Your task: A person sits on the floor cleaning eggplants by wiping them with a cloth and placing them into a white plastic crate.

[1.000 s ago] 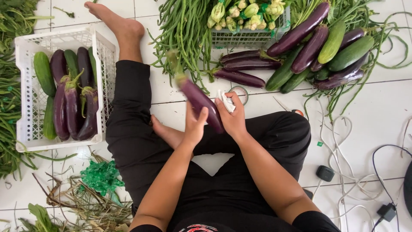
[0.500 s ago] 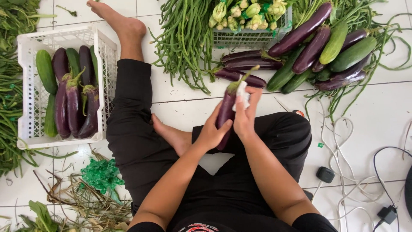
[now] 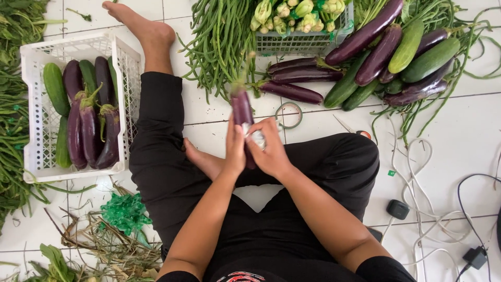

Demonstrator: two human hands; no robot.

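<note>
The person sits cross-legged on the floor [image 3: 449,156]. Both hands meet in front of the lap: the left hand [image 3: 235,151] and the right hand [image 3: 269,151] close around one eggplant [image 3: 242,109], which stands upright between them. A roll of tape [image 3: 288,115] lies on the floor just right of that eggplant. Left of the outstretched leg stands a crate [image 3: 34,120] with eggplants and cucumbers in it. Beyond the hands lies a bundle of long beans [image 3: 219,36]; right of it stands a basket [image 3: 302,42], then a pile of eggplants and cucumbers [image 3: 386,52]. Cables [image 3: 417,177] lie at the right.
</note>
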